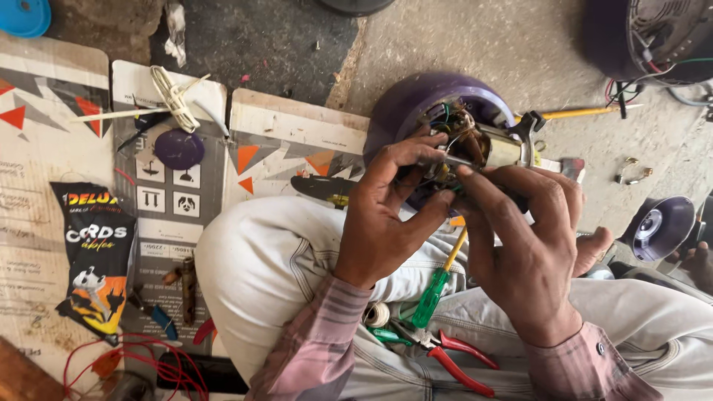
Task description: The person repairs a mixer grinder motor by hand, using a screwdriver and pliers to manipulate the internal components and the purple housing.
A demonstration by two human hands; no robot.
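Both hands on purple motor (445,111) above knees: left hand (390,215) pinching wires (453,130), right hand (520,245) gripping motor core. Screwdriver (438,286), red pliers (460,356) below motor, on lap. Cardboard (282,141) left of motor.

A purple motor housing (416,104) with a brass-yellow core, a screwdriver (433,295) with a green handle and yellow shaft, red-handled pliers (464,360), pink-and-grey plaid sleeves (316,345), off-white trousers (260,260), a black-and-orange packet (96,256), tangled red wire (141,367), and a blue lid (24,15).
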